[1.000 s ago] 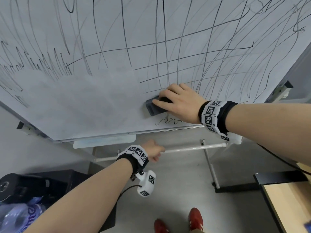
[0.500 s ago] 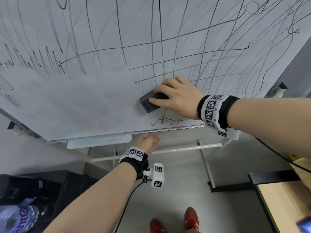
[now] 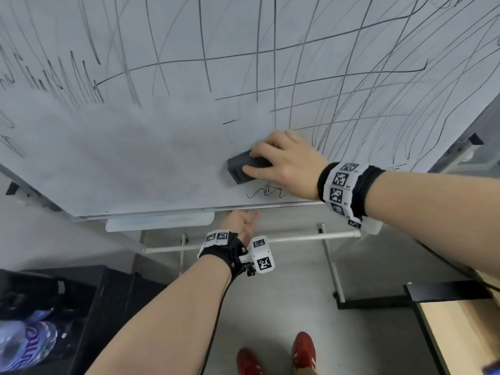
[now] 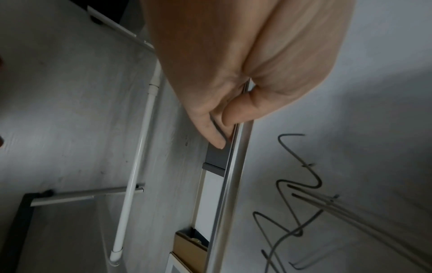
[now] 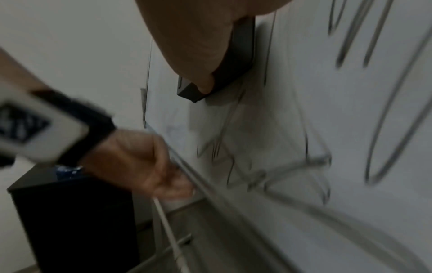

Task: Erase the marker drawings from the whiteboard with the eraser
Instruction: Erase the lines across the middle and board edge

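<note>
The whiteboard (image 3: 297,77) carries many black marker lines across its top and right; its lower left is a smeared grey patch. My right hand (image 3: 284,163) grips the dark grey eraser (image 3: 239,169) and presses it flat on the board at the patch's right edge. A marker squiggle (image 3: 266,192) lies just below the eraser. In the right wrist view the thumb sits on the eraser (image 5: 233,61). Below, my left hand (image 3: 242,224) pinches the whiteboard's bottom edge (image 4: 233,175) between its thumb and fingers (image 4: 210,129).
A pale pen tray (image 3: 159,221) hangs under the board's lower rim. The stand's white crossbar (image 3: 297,236) and legs are behind my left wrist. A black bin (image 3: 94,307) with a plastic bottle (image 3: 24,345) is at lower left, a wooden table (image 3: 460,334) at lower right.
My left hand has risen from near the crossbar and taken hold of the board's bottom edge. The right hand has rubbed the eraser over nearby lines, and the wiped patch has grown slightly.
</note>
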Available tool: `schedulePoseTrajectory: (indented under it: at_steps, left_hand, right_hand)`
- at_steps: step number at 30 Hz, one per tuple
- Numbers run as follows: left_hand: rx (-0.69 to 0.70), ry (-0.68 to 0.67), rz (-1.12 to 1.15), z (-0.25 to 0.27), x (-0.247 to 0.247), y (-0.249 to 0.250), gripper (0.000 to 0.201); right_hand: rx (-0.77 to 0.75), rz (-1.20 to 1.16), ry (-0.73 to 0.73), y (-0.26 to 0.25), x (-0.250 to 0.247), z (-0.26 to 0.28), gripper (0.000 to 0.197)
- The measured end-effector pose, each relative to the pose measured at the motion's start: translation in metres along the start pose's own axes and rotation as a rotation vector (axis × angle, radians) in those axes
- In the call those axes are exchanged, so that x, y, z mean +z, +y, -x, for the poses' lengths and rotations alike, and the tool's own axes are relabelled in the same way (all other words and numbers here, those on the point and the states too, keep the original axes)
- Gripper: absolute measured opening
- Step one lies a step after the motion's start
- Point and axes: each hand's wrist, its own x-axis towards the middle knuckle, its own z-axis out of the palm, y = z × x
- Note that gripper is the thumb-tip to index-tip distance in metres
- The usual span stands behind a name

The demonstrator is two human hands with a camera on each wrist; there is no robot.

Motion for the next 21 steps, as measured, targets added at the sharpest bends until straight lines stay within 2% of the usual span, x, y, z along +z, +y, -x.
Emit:
schedulePoseTrajectory:
  at_steps: [1, 4, 7, 11, 14, 15, 18, 21]
  left_hand:
    - [0.015, -0.014, -0.039, -0.002, -0.001, -0.001, 0.057]
    - [0.057, -0.059, 0.032, 0.003, -0.003, 0.001, 0.067]
    - [0.071, -0.118, -0.054, 0.005, -0.005, 0.002, 0.05]
    - [0.008, -0.203, 0.013, 0.001, -0.015, 0.004, 0.051]
    - [-0.016, -0.233, 0.071, 0.0, -0.018, 0.004, 0.068]
    - [-0.011, -0.242, 0.048, 0.0, -0.017, 0.003, 0.061]
    - [0.004, -0.131, -0.094, 0.001, -0.008, 0.007, 0.03]
    - [0.027, -0.051, -0.025, 0.001, 0.002, 0.009, 0.031]
  right_hand:
    - [-0.006, -0.011, -0.032, -0.005, 0.011, 0.008, 0.042]
    - [-0.005, -0.042, -0.078, -0.016, 0.037, 0.028, 0.04]
    - [-0.029, -0.049, -0.121, -0.028, 0.058, 0.041, 0.038]
    - [-0.017, -0.031, -0.157, -0.038, 0.069, 0.049, 0.036]
    - [-0.029, -0.027, -0.209, -0.042, 0.065, 0.054, 0.034]
    - [-0.026, -0.035, -0.221, -0.042, 0.062, 0.055, 0.035]
    - [0.005, -0.076, -0.224, -0.027, 0.042, 0.053, 0.037]
    - [0.092, -0.086, -0.118, 0.006, 0.0, 0.038, 0.038]
